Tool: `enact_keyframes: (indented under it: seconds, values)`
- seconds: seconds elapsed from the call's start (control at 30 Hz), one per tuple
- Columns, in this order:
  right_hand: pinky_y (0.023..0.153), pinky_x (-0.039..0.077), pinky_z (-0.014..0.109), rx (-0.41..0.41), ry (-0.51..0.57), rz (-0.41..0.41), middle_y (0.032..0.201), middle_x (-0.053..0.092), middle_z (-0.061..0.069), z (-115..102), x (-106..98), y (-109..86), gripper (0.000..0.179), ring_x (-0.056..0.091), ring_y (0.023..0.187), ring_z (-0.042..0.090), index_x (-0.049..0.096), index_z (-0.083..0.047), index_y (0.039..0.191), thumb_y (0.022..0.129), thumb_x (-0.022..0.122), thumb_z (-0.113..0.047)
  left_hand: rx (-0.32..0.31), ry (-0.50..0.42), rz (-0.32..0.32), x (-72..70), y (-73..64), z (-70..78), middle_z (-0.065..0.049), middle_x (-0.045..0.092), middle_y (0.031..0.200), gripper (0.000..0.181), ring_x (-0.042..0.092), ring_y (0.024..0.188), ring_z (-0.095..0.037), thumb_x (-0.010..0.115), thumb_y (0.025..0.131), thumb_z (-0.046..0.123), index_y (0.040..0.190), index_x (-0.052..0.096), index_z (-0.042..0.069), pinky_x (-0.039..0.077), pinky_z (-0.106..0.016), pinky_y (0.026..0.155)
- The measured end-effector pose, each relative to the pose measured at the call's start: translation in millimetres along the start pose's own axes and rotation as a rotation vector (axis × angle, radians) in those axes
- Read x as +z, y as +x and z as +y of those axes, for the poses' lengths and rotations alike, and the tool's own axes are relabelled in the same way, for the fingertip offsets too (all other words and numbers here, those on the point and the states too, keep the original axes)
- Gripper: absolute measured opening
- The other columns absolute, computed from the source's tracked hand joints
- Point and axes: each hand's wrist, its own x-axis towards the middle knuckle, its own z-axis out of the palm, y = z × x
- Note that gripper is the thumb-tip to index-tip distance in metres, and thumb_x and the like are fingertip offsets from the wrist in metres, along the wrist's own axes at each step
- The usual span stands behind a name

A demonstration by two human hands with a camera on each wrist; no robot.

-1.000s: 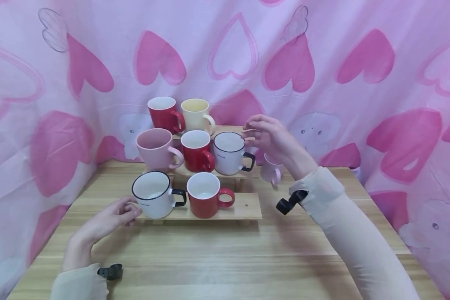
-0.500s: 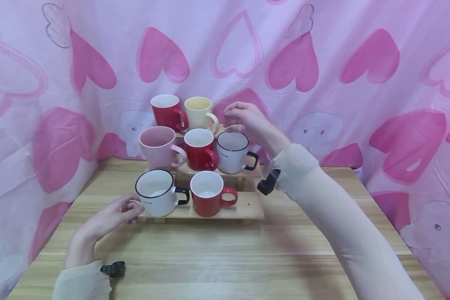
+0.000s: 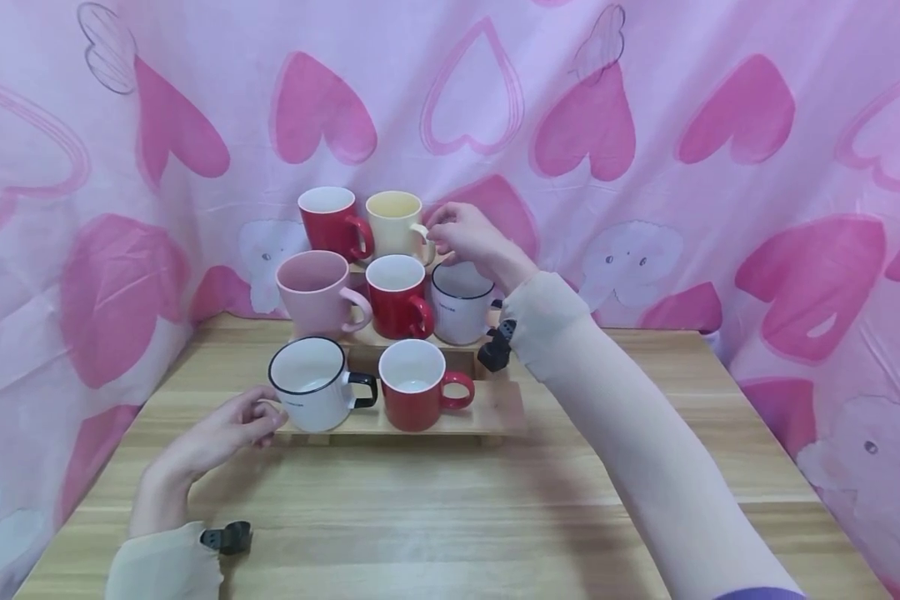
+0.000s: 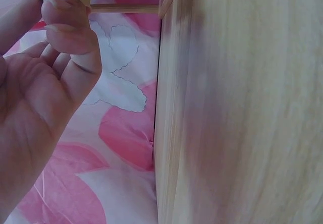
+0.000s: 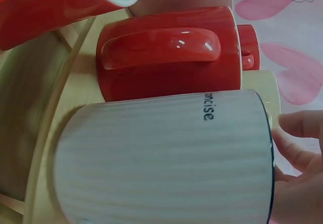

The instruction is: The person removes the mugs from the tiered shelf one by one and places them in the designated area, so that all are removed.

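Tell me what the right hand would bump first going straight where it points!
Probably the pale yellow mug, by its handle; the right hand looks very close, maybe touching, but depth is unclear.

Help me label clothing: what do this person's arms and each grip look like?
Both sleeves are beige, with purple cloth at the right one's near end. A small black device shows at each cuff. Left grip and right grip are ungloved.

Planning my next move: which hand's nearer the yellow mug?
Right. The right hand is at the yellow mug, by its handle; the left hand is farther away, at the wooden rack's lowest shelf.
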Motion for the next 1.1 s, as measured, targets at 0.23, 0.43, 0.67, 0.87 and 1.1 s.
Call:
enact_keyframes:
  seconds: [0.23,0.43,0.67,0.87,1.1]
  values:
    - [0.067,0.051,0.034,-0.050,-0.209,-0.029,0.110,0.057,0.011,-5.4,2.1,8.5,0.024,0.055,0.088,0.033,0.056,-0.008,0.116,0.095,0.062,-0.017,0.008,0.005,0.021,0.5,1.6,-0.3,-0.018,0.055,0.085,0.033,0.056,0.074,-0.021,0.057,0.100,0.015,0.122,0.045,-0.006,0.049,-0.033,0.067]
    - [0.061,0.048,0.032,-0.036,-0.302,-0.050,0.104,0.059,0.020,-7.5,5.8,15.0,0.017,0.055,0.073,0.028,0.062,-0.007,0.105,0.095,0.063,-0.020,0.003,0.016,0.032,1.3,-1.9,0.8,-0.015,0.055,0.086,0.032,0.055,0.074,-0.019,0.056,0.100,0.016,0.121,0.046,-0.006,0.049,-0.033,0.068]
    - [0.065,0.054,0.032,-0.065,-0.377,-0.057,0.091,0.060,0.018,-13.8,15.7,17.0,0.015,0.058,0.069,0.028,0.062,-0.002,0.100,0.095,0.060,-0.015,0.005,0.027,0.051,0.5,-11.7,0.9,-0.014,0.055,0.084,0.031,0.055,0.074,-0.020,0.056,0.100,0.015,0.120,0.046,-0.006,0.049,-0.031,0.068]
    - [0.066,0.056,0.033,-0.043,-0.369,0.023,0.085,0.056,0.013,-12.6,17.0,13.0,0.023,0.067,0.082,0.032,0.058,0.003,0.099,0.101,0.053,-0.019,-0.014,0.018,0.038,3.4,-11.0,0.9,-0.016,0.055,0.086,0.031,0.056,0.075,-0.020,0.056,0.100,0.017,0.121,0.047,-0.005,0.049,-0.032,0.068]
    - [0.066,0.055,0.032,-0.041,-0.402,0.125,0.088,0.056,0.012,-11.0,5.1,8.2,0.026,0.062,0.086,0.027,0.058,0.001,0.098,0.101,0.052,-0.024,-0.027,0.047,0.042,7.5,-3.5,6.1,-0.013,0.055,0.084,0.033,0.055,0.074,-0.023,0.058,0.100,0.020,0.121,0.048,-0.003,0.047,-0.033,0.066]
